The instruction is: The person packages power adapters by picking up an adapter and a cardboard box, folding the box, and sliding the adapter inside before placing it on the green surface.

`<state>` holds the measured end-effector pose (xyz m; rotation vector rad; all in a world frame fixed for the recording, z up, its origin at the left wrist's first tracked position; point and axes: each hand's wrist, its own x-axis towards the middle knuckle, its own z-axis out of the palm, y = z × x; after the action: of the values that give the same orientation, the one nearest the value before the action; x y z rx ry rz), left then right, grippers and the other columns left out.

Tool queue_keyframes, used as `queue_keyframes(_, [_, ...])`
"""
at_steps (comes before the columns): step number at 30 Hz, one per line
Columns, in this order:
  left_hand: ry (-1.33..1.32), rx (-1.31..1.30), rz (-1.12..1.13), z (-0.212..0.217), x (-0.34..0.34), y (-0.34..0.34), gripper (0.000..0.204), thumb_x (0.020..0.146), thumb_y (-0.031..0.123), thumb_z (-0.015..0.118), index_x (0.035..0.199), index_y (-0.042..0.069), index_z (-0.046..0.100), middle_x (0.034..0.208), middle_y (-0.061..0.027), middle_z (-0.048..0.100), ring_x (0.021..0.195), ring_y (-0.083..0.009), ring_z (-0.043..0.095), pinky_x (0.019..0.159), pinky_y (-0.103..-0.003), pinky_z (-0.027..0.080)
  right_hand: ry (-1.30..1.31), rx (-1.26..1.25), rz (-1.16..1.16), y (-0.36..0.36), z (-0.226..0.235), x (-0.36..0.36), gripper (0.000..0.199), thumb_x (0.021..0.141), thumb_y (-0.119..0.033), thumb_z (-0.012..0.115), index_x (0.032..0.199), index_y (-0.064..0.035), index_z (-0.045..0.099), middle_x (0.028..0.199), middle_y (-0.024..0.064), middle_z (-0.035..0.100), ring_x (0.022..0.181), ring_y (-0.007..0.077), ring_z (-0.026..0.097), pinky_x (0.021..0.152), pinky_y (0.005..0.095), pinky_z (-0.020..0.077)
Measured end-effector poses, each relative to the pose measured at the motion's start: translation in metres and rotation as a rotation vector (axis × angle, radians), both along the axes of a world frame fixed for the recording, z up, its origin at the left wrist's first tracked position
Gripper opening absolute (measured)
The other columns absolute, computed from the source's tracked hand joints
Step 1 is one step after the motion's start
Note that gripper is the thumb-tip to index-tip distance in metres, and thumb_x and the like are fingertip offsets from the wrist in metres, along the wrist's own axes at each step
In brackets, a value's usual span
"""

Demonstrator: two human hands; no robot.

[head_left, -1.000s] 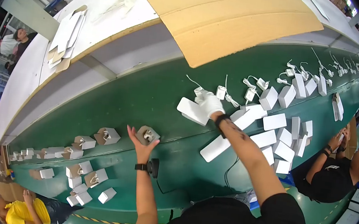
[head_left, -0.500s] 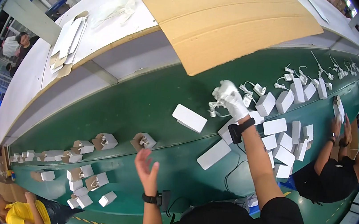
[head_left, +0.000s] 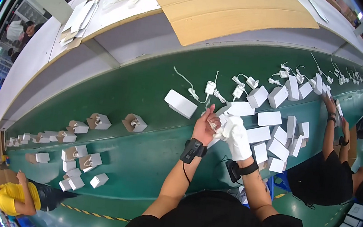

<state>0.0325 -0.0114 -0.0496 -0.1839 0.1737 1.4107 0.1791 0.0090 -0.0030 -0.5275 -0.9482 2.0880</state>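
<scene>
Black bands with little boxes [head_left: 193, 150] are sitting on the person's two wrists. Just past them, the bare left hand [head_left: 206, 128] is curling its fingers around a bit of white cord [head_left: 213, 125], so its grip is clamping on that cord. The right hand [head_left: 236, 136] is wearing a white glove and pressing close beside the left one. Its fingertips are hiding, so I cannot tell if that grip is holding anything. Both hands are meeting over the green desk [head_left: 148, 164], with the cord showing between them.

To the right of the glove, lots of white boxes [head_left: 278, 148] are lying in a messy bunch. On the left, small open boxes [head_left: 135, 123] are sitting on the desk, and white bits are showing inside some. A person in yellow [head_left: 17, 197] is staying by the left end, and a person in black [head_left: 314, 177] is reaching over the desk on the right.

Just past the hands, one white box [head_left: 180, 103] is lying by itself. Farther back, white chargers [head_left: 210, 88] with cords are making a long line to the right. Behind them, a big tan cardboard sheet [head_left: 230, 10] is poking over the edge of a white shelf [head_left: 123, 13].
</scene>
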Motion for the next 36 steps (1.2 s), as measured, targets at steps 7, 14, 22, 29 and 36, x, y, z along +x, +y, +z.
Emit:
queue_keyframes(7, [0.425,0.139,0.024,0.033,-0.007,-0.014,0.062,0.095,0.054,0.034,0.137,0.008,0.04,0.125,-0.0092,0.05,0.113,-0.0219,0.049,0.096,-0.035,0.04,-0.717,0.835,-0.05,-0.016,0.014,-0.034,0.044,0.084,-0.024,0.064,0.119,-0.0016,0.049,0.109,0.0124,0.06,0.093,0.0164,0.058,0.085,0.0304,0.046])
queue_keyframes(14, [1.806,-0.936,0.3,-0.042,-0.064,-0.018,0.079,0.074,0.051,0.069,0.13,0.002,0.041,0.133,-0.0126,0.041,0.123,-0.0274,0.039,0.096,-0.044,0.039,-0.265,0.124,0.044,-0.018,-0.002,-0.026,0.047,0.082,-0.018,0.065,0.121,0.0,0.047,0.108,0.0126,0.061,0.086,0.0156,0.062,0.076,0.0277,0.0503])
queue_keyframes(22, [2.82,-1.177,-0.071,-0.077,-0.114,0.011,0.101,0.052,0.046,0.081,0.133,0.006,0.035,0.122,-0.0122,0.048,0.116,-0.0282,0.046,0.088,-0.06,0.037,-0.225,-0.108,-0.084,-0.037,0.062,0.009,0.053,0.082,-0.023,0.066,0.124,0.0014,0.046,0.107,0.0118,0.061,0.086,0.0207,0.064,0.066,0.0284,0.0545])
queue_keyframes(29, [1.745,-0.481,-0.239,-0.05,-0.185,-0.032,0.094,0.058,0.02,0.082,0.136,0.006,0.03,0.125,-0.0069,0.046,0.118,-0.0222,0.043,0.095,-0.045,0.039,-0.128,-0.199,0.087,-0.048,0.079,0.022,0.062,0.081,-0.035,0.068,0.124,0.0041,0.046,0.113,0.0125,0.058,0.092,0.0224,0.063,0.071,0.029,0.0541])
queue_keyframes(36, [1.344,0.194,-0.41,0.022,-0.16,-0.071,0.102,0.059,0.011,0.083,0.141,0.007,0.024,0.133,-0.0056,0.042,0.122,-0.0182,0.04,0.1,-0.032,0.035,-0.165,-0.271,0.273,-0.034,0.087,-0.008,0.056,0.084,-0.038,0.063,0.121,0.003,0.05,0.105,0.0106,0.06,0.088,0.0207,0.062,0.068,0.0272,0.0537])
